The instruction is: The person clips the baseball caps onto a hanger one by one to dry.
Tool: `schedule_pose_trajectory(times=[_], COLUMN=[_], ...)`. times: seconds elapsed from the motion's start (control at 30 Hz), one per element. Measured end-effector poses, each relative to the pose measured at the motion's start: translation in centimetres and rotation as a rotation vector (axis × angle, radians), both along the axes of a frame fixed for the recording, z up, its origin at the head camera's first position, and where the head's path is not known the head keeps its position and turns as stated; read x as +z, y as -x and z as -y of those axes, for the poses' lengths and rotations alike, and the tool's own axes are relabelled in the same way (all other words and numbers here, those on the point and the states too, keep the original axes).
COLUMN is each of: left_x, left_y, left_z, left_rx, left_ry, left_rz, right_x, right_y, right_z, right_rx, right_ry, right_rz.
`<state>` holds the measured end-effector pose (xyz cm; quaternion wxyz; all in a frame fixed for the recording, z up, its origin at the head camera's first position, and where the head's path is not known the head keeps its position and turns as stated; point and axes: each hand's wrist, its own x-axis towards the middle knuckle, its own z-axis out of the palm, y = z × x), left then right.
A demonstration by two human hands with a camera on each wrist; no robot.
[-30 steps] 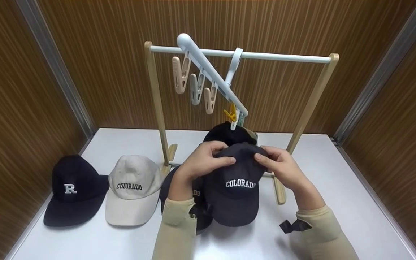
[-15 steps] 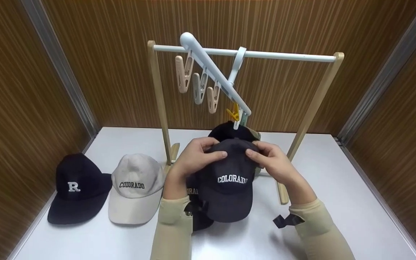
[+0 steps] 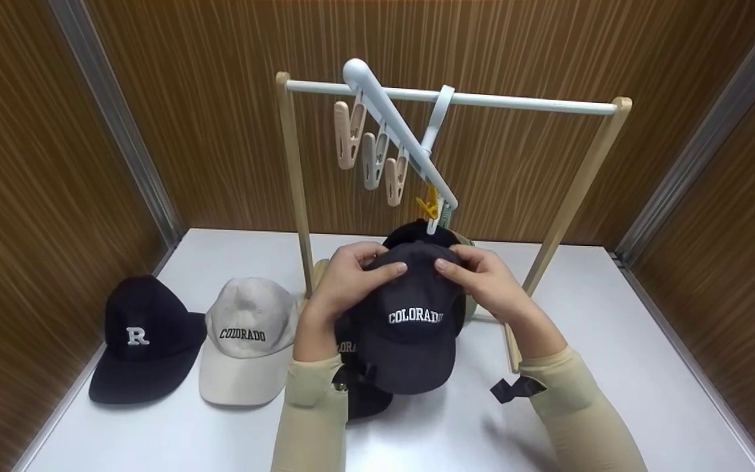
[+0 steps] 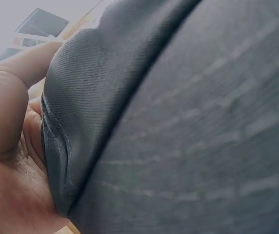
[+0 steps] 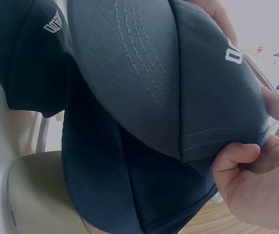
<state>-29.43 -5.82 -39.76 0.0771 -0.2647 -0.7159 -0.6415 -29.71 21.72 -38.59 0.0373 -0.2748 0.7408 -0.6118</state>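
Note:
A dark grey cap (image 3: 410,341) with white COLORADO lettering is held up between both hands, its brim hanging downward. My left hand (image 3: 351,278) pinches the crown's left side, thumb in front and fingers behind. On the other side, my right hand (image 3: 489,282) grips the crown in the same way. Grey cloth of this cap fills most of the left wrist view. Just behind it hangs a black cap (image 3: 410,231), clipped under the near end of a pale blue clip hanger (image 3: 397,124). A yellow clip (image 3: 428,203) sits by that end.
A wooden-legged rack (image 3: 535,103) carries the hanger, whose pink clip (image 3: 346,134) and others hang unused. On the white table (image 3: 154,446) lie a navy R cap (image 3: 145,341), a beige cap (image 3: 246,347) and a dark cap (image 3: 367,400) partly behind the left arm. Wooden panels surround the table.
Both hands have carried the grey cap leftward and slightly up, in front of the hanging black cap. Camera view has shifted slightly. The grip looks the same.

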Motion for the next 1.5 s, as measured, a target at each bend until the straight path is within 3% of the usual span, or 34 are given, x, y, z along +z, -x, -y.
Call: schedule_pose_trajectory(times=[0.37,0.67,1.03,1.2,1.5], left_x=[0.5,0.4,0.4,0.3,0.2], left_y=[-0.4,-0.2,0.0,0.1,0.3], left_z=[-0.1,-0.3,-0.7,-0.9,-1.0], left_rx=[0.079,0.149,0.248,0.263,0.261], left_ry=[0.002,-0.018,-0.049,-0.072,-0.102], left_rz=[-0.002,-0.058,-0.08,-0.073,-0.058], right_x=[1.3,2.1,2.9,3.4,4.0], right_y=[0.2,0.4,0.5,0.7,1.3], right_z=[0.4,0.7,1.3,1.5,2.0], right_rx=[-0.077,-0.102,-0.193,-0.226,-0.294], right_ry=[-0.084,-0.146,-0.312,-0.36,-0.369], right_rz=[-0.06,-0.096,-0.201,-0.266,-0.306])
